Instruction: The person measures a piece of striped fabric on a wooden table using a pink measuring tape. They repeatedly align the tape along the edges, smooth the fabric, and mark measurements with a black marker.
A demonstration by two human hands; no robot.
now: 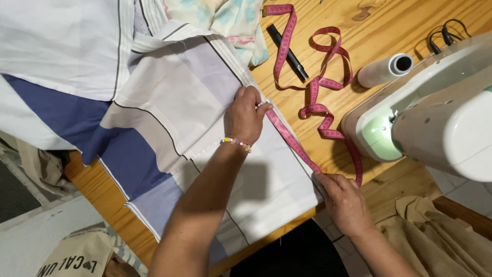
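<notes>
A pink measuring tape [292,139] lies stretched along the right edge of a folded striped cloth [169,102] in white, grey and dark blue on a wooden table [379,25]. My left hand [245,115], with a beaded bracelet at the wrist, pins the tape's far end onto the cloth edge. My right hand [344,200] pinches the tape at the cloth's near corner. The rest of the tape loops loosely across the table toward the sewing machine.
A white and pale green sewing machine [435,113] stands at the right, with a white thread cone [384,69] behind it. A black pen-like tool [288,46] lies near a pastel printed cloth [230,20]. Tan fabric [435,236] hangs at the lower right.
</notes>
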